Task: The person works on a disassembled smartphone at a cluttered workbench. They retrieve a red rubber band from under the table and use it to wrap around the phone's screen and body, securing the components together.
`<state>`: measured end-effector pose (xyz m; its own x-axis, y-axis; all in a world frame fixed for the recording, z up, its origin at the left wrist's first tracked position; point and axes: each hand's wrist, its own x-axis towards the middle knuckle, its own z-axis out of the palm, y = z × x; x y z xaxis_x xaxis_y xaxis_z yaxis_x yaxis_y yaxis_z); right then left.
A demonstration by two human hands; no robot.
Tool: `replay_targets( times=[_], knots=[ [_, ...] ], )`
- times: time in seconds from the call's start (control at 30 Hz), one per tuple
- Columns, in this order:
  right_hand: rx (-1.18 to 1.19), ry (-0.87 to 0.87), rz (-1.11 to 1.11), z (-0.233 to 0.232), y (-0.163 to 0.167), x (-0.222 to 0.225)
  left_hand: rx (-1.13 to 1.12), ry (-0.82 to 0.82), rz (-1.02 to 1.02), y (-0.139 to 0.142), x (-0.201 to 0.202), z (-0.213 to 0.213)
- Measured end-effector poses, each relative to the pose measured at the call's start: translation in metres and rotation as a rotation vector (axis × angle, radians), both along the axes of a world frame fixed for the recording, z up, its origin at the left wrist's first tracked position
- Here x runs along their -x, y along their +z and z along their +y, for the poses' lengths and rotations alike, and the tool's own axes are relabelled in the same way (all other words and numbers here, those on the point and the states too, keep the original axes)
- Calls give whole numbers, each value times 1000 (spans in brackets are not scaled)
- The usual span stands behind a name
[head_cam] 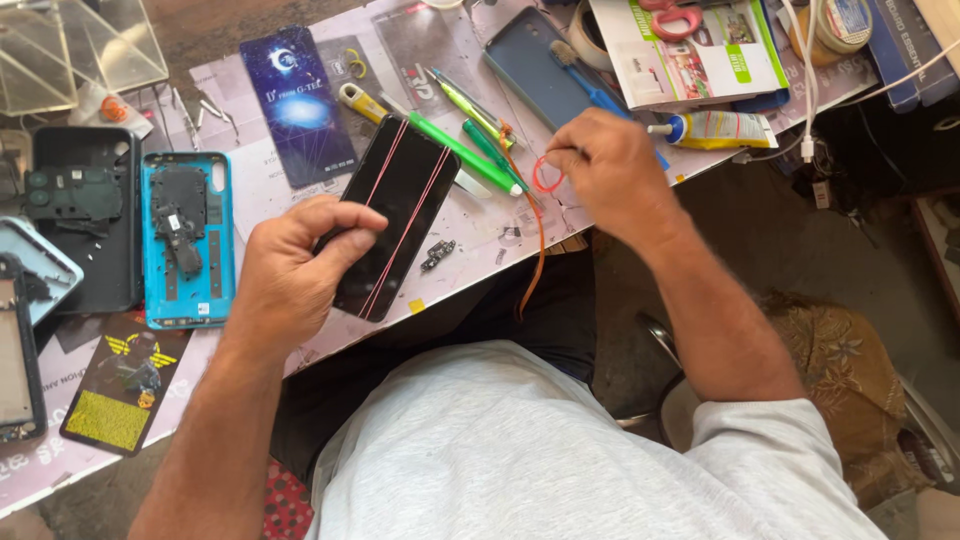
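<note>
My left hand (290, 265) grips a black phone (398, 215) by its lower edge, tilted over the workbench. Two thin red rubber bands run lengthwise around the phone. My right hand (608, 165) pinches a small red rubber band (546, 176) just to the right of the phone, above the bench edge. Green-handled tools (465, 153) lie between the phone and my right hand.
A blue opened phone shell (187, 240) and dark phone parts (80, 215) lie at the left. A dark blue card (300, 105), a blue brush (590, 80), a glue tube (715, 130), a booklet (690, 45) and white cables (808, 90) crowd the workbench (260, 190). An orange strip (538, 250) hangs off the edge.
</note>
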<state>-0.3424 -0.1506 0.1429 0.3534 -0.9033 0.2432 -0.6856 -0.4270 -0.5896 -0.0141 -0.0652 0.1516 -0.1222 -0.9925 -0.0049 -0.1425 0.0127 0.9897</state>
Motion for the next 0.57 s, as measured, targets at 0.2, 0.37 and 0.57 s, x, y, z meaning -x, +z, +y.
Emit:
replay_targets(
  times=[0.2, 0.37, 0.57],
  knots=[
    [-148, -9, -220, -1, 13, -9, 114, 61, -182, 9, 16, -2],
    [-33, -30, -117, -4, 15, -23, 191, 85, -269, 19, 27, -5],
    [-22, -3, -175, 2, 15, -26, 212, 89, -340, 24, 37, -10]
  ],
)
